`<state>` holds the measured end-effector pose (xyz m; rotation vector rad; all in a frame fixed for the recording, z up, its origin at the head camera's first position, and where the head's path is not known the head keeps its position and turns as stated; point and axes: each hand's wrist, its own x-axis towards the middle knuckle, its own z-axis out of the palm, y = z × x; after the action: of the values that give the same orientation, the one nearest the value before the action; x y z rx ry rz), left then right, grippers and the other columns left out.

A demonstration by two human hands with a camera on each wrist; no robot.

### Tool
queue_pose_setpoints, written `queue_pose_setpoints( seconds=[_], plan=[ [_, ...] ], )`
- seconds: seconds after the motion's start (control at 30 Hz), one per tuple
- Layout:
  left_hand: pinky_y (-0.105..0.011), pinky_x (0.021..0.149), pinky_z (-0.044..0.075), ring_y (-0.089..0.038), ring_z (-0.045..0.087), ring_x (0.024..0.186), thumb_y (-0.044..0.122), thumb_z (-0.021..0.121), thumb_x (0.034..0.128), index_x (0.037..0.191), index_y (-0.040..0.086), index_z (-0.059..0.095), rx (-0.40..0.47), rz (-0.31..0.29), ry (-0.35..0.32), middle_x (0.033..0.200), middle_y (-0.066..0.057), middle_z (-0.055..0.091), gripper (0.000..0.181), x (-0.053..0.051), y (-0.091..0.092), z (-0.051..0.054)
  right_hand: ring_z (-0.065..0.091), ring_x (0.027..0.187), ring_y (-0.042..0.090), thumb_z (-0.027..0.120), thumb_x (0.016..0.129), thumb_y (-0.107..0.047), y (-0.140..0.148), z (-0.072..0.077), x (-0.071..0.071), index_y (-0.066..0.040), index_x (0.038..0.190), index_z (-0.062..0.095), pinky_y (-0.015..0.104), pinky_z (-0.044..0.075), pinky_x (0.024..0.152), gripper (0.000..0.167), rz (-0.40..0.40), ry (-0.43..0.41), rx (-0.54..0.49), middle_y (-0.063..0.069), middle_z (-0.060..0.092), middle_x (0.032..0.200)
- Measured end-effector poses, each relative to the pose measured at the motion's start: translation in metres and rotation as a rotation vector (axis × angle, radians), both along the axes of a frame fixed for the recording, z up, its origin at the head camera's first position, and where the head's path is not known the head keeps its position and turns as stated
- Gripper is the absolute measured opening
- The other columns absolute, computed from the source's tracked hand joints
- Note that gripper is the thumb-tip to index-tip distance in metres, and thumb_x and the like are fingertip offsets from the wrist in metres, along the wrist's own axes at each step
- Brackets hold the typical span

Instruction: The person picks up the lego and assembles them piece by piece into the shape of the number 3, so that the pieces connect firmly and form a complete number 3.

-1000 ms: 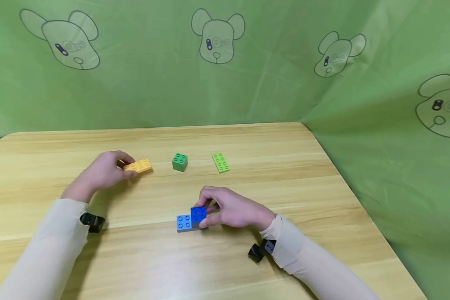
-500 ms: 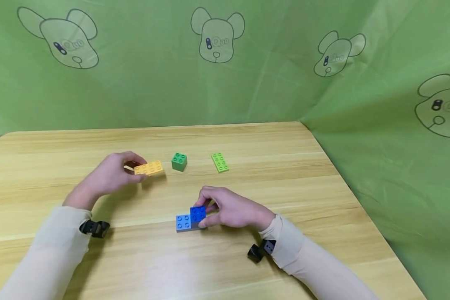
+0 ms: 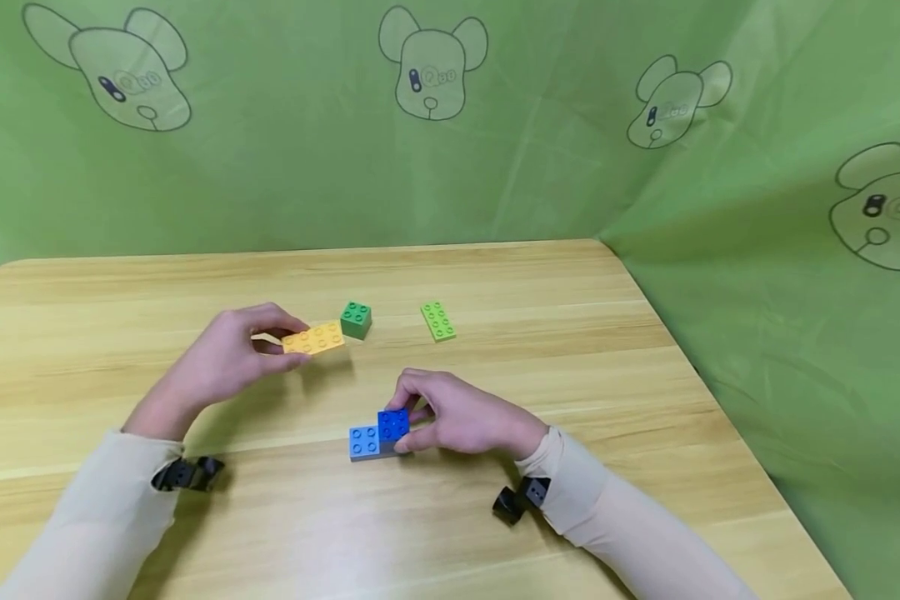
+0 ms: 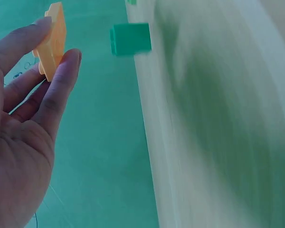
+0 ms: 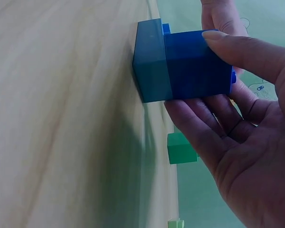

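My left hand (image 3: 236, 354) pinches a flat yellow-orange toy brick (image 3: 315, 337) by its left end, raised over the table; the left wrist view shows the brick (image 4: 53, 42) between thumb and fingers. My right hand (image 3: 461, 414) grips a dark blue square brick (image 3: 393, 425) that sits on the right half of a lighter blue brick (image 3: 364, 442) on the table. In the right wrist view, the thumb lies on one side of the dark blue brick (image 5: 197, 66) and the fingers on the other. The two blue bricks touch.
A green square brick (image 3: 356, 320) stands on the wooden table (image 3: 555, 350), just beyond the yellow-orange one. A flat lime green brick (image 3: 438, 322) lies to its right. Green cloth (image 3: 285, 167) hangs behind the table and along its right side.
My left hand has carried the yellow-orange brick rightward, towards the green brick. The right hand stays on the dark blue brick. The head view has shifted slightly.
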<state>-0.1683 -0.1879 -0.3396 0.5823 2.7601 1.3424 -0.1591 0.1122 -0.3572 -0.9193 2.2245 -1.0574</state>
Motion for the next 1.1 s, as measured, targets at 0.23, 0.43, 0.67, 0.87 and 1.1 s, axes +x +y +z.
queue_pose_setpoints(
  seconds=[0.23, 0.43, 0.67, 0.87, 1.1],
  plan=[
    [-0.025, 0.075, 0.056, -0.021, 0.063, 0.087, 0.009, 0.081, 0.0815, 0.109, 0.003, 0.07, 0.028, -0.011, -0.04, 0.106, -0.007, 0.064, 0.03, 0.008, 0.007, 0.002, 0.06, 0.097, 0.011, 0.082, 0.082, -0.013, 0.0, 0.0, -0.001, -0.014, 0.102, 0.059, 0.026, 0.051, 0.087, 0.03, -0.002, -0.009, 0.006, -0.005, 0.06, 0.103],
    [-0.026, 0.073, 0.056, -0.021, 0.064, 0.086, 0.008, 0.08, 0.0817, 0.109, 0.004, 0.07, 0.048, 0.014, -0.111, 0.108, -0.008, 0.063, 0.03, 0.015, 0.013, 0.004, 0.06, 0.097, 0.011, 0.082, 0.081, -0.013, 0.0, 0.0, -0.001, -0.014, 0.102, 0.059, 0.026, 0.051, 0.086, 0.03, -0.001, -0.017, 0.012, -0.005, 0.06, 0.103],
    [-0.026, 0.073, 0.057, -0.021, 0.066, 0.086, 0.01, 0.081, 0.0814, 0.109, 0.004, 0.07, 0.1, 0.009, -0.123, 0.109, -0.009, 0.063, 0.031, 0.021, 0.016, 0.001, 0.059, 0.096, 0.011, 0.081, 0.082, -0.012, -0.001, 0.0, -0.001, -0.012, 0.103, 0.06, 0.026, 0.051, 0.086, 0.03, -0.003, -0.021, 0.016, -0.004, 0.06, 0.103],
    [-0.028, 0.069, 0.058, -0.019, 0.067, 0.085, 0.018, 0.082, 0.0817, 0.11, 0.005, 0.07, 0.139, -0.02, -0.121, 0.11, -0.008, 0.063, 0.033, 0.028, 0.02, 0.0, 0.059, 0.097, 0.011, 0.081, 0.082, -0.011, -0.001, 0.0, 0.0, -0.013, 0.103, 0.059, 0.026, 0.051, 0.086, 0.03, -0.004, -0.026, 0.018, -0.005, 0.06, 0.103],
    [-0.028, 0.072, 0.058, -0.02, 0.067, 0.087, 0.017, 0.083, 0.0815, 0.109, 0.006, 0.07, 0.186, -0.064, -0.124, 0.108, -0.006, 0.065, 0.032, 0.039, 0.028, -0.001, 0.059, 0.096, 0.011, 0.082, 0.082, -0.012, -0.001, 0.001, 0.0, -0.013, 0.103, 0.058, 0.025, 0.051, 0.086, 0.031, -0.005, -0.015, 0.045, -0.005, 0.059, 0.103]
  ],
)
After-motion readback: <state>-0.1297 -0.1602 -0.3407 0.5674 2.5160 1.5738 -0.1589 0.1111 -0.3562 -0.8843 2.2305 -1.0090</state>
